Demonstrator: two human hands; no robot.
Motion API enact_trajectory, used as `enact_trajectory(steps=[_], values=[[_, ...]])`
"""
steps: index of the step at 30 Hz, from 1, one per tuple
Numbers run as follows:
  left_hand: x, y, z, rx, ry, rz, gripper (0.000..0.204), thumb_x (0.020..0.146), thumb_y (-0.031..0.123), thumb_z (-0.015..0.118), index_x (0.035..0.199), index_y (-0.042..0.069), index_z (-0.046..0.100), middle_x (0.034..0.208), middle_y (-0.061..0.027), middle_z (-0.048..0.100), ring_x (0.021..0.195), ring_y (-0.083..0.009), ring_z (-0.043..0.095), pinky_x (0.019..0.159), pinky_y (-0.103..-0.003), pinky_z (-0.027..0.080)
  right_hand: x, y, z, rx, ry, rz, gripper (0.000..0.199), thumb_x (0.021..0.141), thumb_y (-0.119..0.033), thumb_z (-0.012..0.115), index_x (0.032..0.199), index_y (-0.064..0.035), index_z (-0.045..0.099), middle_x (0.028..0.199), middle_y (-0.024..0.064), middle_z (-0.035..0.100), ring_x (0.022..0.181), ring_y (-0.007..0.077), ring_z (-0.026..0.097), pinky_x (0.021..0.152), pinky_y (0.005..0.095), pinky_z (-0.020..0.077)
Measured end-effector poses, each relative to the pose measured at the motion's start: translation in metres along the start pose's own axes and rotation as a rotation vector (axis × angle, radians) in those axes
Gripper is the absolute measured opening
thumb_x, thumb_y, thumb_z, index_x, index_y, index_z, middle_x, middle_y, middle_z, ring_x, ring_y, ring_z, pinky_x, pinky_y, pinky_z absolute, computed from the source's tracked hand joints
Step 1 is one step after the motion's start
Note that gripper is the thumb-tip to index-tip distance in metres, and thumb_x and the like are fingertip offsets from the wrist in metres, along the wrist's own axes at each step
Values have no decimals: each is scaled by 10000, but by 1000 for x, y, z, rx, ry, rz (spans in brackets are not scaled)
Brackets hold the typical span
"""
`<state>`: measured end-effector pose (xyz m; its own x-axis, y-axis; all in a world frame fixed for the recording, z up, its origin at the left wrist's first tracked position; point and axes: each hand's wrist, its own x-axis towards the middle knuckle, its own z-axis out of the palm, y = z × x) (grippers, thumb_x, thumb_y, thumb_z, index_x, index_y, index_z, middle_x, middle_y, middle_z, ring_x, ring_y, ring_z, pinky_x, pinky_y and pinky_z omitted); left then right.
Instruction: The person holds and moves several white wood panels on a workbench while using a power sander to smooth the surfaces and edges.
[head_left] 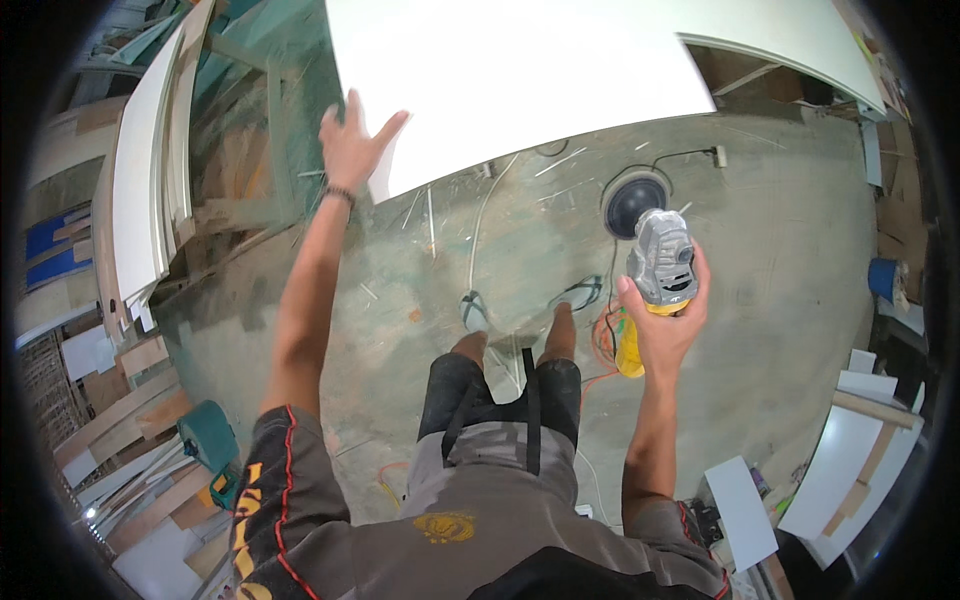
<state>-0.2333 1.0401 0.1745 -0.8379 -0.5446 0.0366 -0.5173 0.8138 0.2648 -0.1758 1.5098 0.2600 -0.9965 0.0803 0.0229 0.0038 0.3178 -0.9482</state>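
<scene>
A large white board (520, 80) extends from the top of the view toward me, its near edge slanting. My left hand (357, 143) is over the board's left edge near the corner, fingers spread and holding nothing; whether the fingertips press on it I cannot tell. My right hand (672, 320) is wrapped around a grey and yellow angle grinder (663, 262). A round dark pad (636, 206) shows at the tool's far end, beyond the board's near edge. My palm and fingers hide part of the yellow body.
White panels (145, 170) stand at the left beside wood offcuts. A green machine (207, 435) sits lower left among strips. Cords, including an orange cord (603, 335), and thin white scraps lie on the floor around my feet. More panels (850, 460) lean at right, near a blue roll (884, 275).
</scene>
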Motion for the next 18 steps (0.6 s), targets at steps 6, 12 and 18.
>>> enact_trajectory(steps=[6, 12, 18], values=[[51, 2, 24, 133, 225, 221, 1087, 843, 793, 611, 1576, 30, 359, 1506, -376, 411, 1443, -482, 372, 1193, -544, 306, -58, 22, 116, -69, -40, -207, 941, 667, -174, 970, 1455, 10, 488, 1341, 158, 601, 1180, 250, 618, 997, 370, 502], [67, 4, 18, -212, 134, 220, 1039, 870, 730, 637, 1563, 0, 380, 1505, -359, 446, 1440, -541, 325, 1222, -510, 276, -93, 38, 191, -88, -131, -381, 995, 636, -212, 991, 1446, 59, 480, 1379, 190, 603, 1151, 270, 668, 967, 381, 554], [73, -2, 29, -352, 150, 311, 1016, 871, 697, 666, 1501, -67, 439, 1442, -344, 529, 1406, -489, 424, 1180, -469, 361, -111, 53, 232, -155, -88, -485, 958, 617, -261, 994, 1395, 62, 539, 1314, 200, 649, 1050, 287, 724, 880, 368, 601]])
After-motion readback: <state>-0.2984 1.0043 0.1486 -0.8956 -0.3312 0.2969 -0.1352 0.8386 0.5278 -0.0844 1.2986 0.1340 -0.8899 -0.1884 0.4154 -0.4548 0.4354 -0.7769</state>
